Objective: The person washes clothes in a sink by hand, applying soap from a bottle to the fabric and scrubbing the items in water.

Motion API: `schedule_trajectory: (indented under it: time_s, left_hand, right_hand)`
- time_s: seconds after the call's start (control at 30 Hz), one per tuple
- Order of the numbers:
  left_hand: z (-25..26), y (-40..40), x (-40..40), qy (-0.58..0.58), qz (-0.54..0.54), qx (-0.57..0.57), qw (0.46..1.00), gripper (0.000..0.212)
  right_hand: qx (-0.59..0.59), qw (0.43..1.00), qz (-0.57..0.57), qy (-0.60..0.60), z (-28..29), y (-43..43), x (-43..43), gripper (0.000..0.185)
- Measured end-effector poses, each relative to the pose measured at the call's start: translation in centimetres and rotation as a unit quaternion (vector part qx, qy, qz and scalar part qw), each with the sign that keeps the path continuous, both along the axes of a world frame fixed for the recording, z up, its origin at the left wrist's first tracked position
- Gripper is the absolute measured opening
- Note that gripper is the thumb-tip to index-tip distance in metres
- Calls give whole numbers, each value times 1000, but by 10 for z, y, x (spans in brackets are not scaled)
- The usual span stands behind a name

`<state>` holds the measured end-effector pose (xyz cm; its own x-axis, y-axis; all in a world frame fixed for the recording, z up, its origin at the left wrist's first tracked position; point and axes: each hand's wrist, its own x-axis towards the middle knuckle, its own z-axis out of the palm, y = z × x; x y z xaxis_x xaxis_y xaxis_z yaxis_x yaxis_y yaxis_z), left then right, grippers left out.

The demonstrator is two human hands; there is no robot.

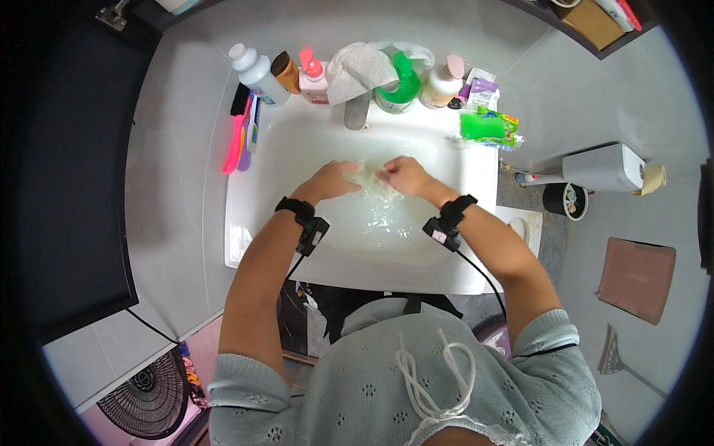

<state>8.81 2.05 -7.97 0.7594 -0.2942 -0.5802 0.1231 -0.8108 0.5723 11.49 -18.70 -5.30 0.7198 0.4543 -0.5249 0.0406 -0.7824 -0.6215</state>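
My left hand (332, 179) is over the water in a white washbasin (385, 273), its fingers spread toward the middle and partly at the water. Facing it, my right hand (403, 175) has its fingers curled in at a pale, wet, see-through thing (368, 174) between the two hands; blur and glare hide what it is, and whether the fingers close on it. Above the hands, the metal faucet (357, 114) is partly covered by a crumpled whitish cloth or wipe (360, 69). Each wrist wears a black strap with a small cabled device.
Along the basin's back rim stand a white bottle (259, 78), a pink pump bottle (314, 81), a green pump bottle (399, 92) and a white pump bottle (442, 86). A pink-handled brush (236, 134) lies at the left rim, a green sponge (481, 127) at the right.
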Motion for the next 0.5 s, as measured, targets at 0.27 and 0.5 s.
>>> schedule_trajectory:
  time_s: [0.27, 0.5]
  left_hand:
    - [110, -28, -3, 38, 35, -182, 982, 45]
    - [13, 7, 18, 32, 72, 62, 995, 48]
  right_hand:
    - [343, 918, -90, 178, 104, 3, 19, 19]
    - [52, 994, -91, -12, 40, -12, 21, 46]
